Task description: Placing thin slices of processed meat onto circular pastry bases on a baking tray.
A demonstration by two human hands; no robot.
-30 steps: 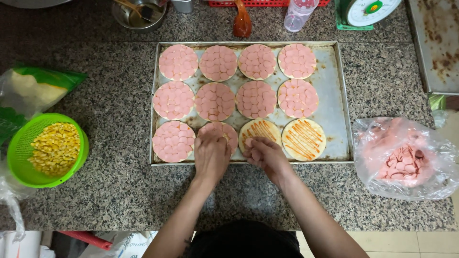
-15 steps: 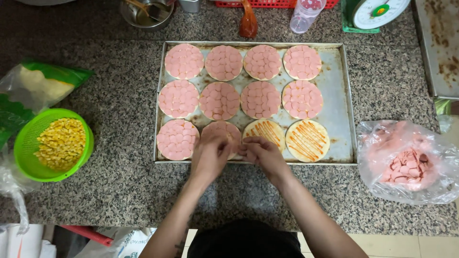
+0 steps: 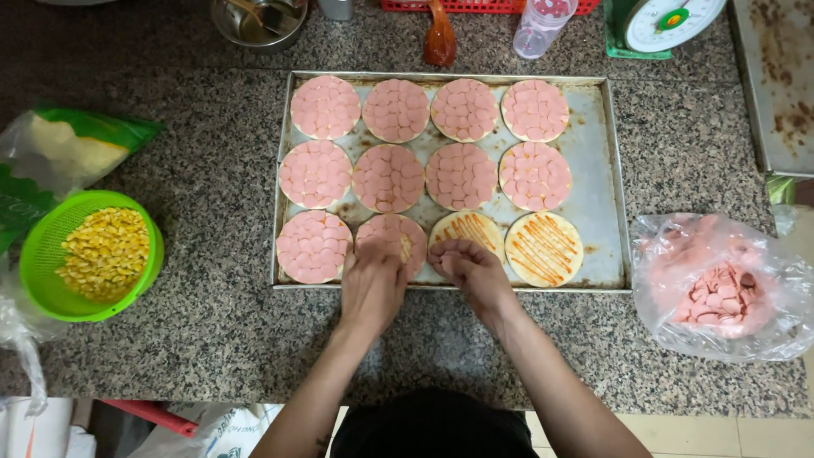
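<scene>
Sausage slices (image 3: 392,240) nearly cover the second round base on the tray's (image 3: 598,170) near row; our left hand (image 3: 373,284) presses flat on them, released, while our right hand (image 3: 473,270) cups more slices beside it.

Left hand (image 3: 373,276) flat, right hand (image 3: 471,263) curled.

A rectangular metal baking tray (image 3: 602,170) on the speckled granite bench (image 3: 203,322) holds twelve round dough bases. The left hand (image 3: 373,284) presses on a nearly covered base (image 3: 392,237); the right hand (image 3: 475,270) overlaps a sauce-striped base (image 3: 465,229). A clear plastic bag of pink sausage slices (image 3: 721,288) lies right, a green plastic basket of corn kernels (image 3: 89,254) left.
</scene>
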